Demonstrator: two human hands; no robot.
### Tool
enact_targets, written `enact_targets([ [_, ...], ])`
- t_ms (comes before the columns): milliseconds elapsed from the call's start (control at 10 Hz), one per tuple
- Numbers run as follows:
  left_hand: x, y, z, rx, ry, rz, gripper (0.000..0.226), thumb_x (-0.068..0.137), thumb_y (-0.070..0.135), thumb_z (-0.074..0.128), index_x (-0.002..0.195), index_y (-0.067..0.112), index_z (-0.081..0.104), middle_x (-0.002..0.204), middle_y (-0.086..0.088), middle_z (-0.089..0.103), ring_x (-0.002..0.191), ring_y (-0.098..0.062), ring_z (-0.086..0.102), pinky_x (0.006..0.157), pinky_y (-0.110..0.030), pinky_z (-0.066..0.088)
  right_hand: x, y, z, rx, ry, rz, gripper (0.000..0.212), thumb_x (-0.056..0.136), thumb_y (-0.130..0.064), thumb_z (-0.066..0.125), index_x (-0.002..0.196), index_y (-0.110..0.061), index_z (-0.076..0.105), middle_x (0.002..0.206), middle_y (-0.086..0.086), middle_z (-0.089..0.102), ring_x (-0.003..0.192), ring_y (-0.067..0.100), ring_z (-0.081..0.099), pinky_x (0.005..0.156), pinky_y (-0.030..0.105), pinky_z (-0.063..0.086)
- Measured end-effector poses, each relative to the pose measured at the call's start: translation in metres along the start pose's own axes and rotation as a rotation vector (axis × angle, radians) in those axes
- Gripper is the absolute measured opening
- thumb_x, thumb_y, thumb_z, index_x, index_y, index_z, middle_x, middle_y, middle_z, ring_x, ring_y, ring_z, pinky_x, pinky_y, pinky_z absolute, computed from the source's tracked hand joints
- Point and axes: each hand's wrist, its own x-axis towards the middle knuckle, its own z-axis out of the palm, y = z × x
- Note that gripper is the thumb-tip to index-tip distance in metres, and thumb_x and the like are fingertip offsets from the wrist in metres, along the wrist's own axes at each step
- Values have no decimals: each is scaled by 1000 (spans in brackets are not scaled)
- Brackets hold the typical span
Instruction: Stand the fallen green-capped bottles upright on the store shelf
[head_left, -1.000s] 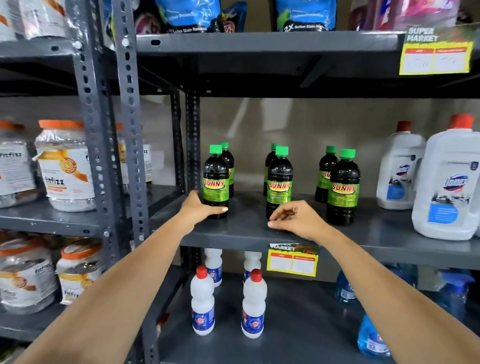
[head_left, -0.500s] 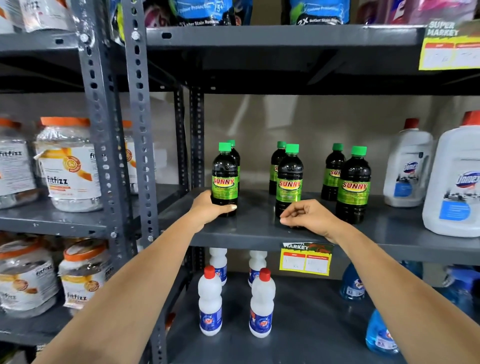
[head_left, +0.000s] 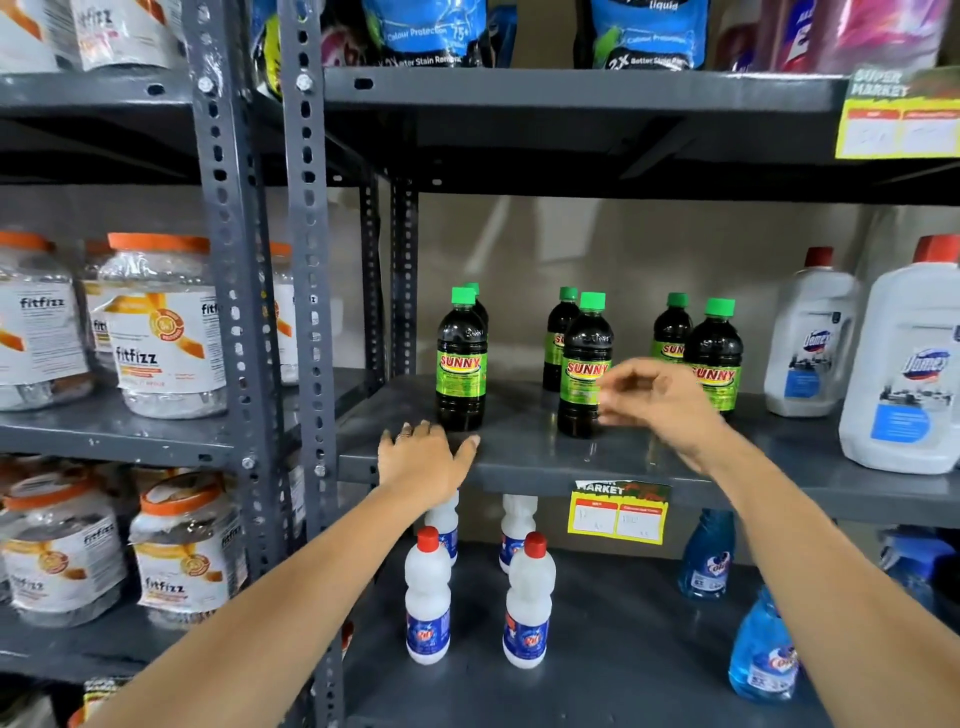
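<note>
Several dark green-capped "Sunny" bottles stand upright on the grey middle shelf (head_left: 519, 457), in two rows. The front left bottle (head_left: 461, 358), front middle bottle (head_left: 584, 366) and front right bottle (head_left: 716, 353) each have another behind them. My left hand (head_left: 423, 462) lies flat on the shelf's front edge just below the front left bottle, fingers spread, holding nothing. My right hand (head_left: 657, 400) hovers blurred between the front middle and front right bottles, fingers loosely curled and empty.
White jugs with red caps (head_left: 810, 338) stand at the right of the same shelf. White red-capped bottles (head_left: 428, 597) and blue spray bottles (head_left: 761, 649) fill the shelf below. Orange-lidded jars (head_left: 161, 332) sit in the left bay behind perforated uprights (head_left: 306, 312).
My left hand let go of the front left bottle's base and dropped to the shelf edge. My right hand lifted off the shelf and moved right and up.
</note>
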Motion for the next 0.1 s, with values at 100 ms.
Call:
enact_targets([
  [100, -9, 1, -6, 43, 133, 51, 80, 94, 65, 27, 151, 8, 24, 157, -11, 31, 142, -30, 31, 116, -52, 16, -42, -76, -8, 249, 56, -408, 20, 70, -25, 79, 89, -20, 75, 85, 3, 73, 79, 23, 67, 83, 37, 56],
])
